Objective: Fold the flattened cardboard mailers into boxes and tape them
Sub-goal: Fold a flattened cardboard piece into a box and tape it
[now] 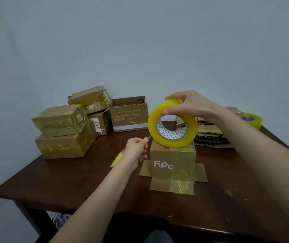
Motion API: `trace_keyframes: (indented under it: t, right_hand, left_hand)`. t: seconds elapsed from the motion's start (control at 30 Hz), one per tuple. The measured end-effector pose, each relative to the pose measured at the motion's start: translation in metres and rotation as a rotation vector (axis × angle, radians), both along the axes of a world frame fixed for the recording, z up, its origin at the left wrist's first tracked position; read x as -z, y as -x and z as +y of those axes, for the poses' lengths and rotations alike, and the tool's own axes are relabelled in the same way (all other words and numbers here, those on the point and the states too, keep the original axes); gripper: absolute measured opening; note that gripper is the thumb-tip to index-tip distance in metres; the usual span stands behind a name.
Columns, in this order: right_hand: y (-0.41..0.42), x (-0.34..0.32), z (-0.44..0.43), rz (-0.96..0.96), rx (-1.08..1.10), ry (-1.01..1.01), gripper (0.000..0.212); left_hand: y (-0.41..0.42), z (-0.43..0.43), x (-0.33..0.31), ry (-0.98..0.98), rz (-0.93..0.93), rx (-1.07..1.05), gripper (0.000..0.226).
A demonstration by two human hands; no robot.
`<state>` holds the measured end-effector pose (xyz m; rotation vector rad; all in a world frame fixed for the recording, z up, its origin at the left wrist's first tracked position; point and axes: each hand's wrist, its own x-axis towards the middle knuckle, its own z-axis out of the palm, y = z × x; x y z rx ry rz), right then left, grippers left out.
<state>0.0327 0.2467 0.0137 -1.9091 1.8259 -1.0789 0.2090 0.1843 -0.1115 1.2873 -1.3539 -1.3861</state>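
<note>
A tape roll (173, 142) stands on the box (172, 163) at frame centre. Taped boxes (63, 130) pile at left, flattened cardboard (210, 135) at right, an open box (128, 116) behind.

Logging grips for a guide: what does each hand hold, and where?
The right hand grips the tape roll by its top rim; the left hand holds a yellow cutter around its middle.

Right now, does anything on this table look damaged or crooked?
Yes. The crumpled brown cardboard box topping the rear stack sits tilted, its end dented and its yellowish tape wrinkled. The flattened brown cardboard pile on the far right has ragged, torn edges.
</note>
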Motion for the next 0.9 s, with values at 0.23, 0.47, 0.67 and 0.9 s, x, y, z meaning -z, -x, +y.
trace_keyframes:
  t: [0.23, 0.47, 0.67, 0.9]
  right_hand:
    - [-0.008, 0.029, 0.000, -0.195, 0.003, -0.039, 0.046]
    - [0.007, 0.044, 0.010, -0.366, -0.020, -0.087, 0.055]
    - [0.021, 0.073, 0.020, -0.380, -0.053, -0.049, 0.059]
    - [0.017, 0.071, 0.015, -0.576, -0.066, 0.088, 0.054]
  left_hand:
    - [-0.002, 0.008, 0.013, -0.060, -0.315, 0.146, 0.045]
    - [-0.004, 0.023, 0.013, 0.420, -0.035, 0.112, 0.064]
    - [0.018, 0.036, 0.018, 0.375, -0.101, 0.085, 0.032]
    - [0.027, 0.042, 0.019, 0.397, -0.193, -0.009, 0.055]
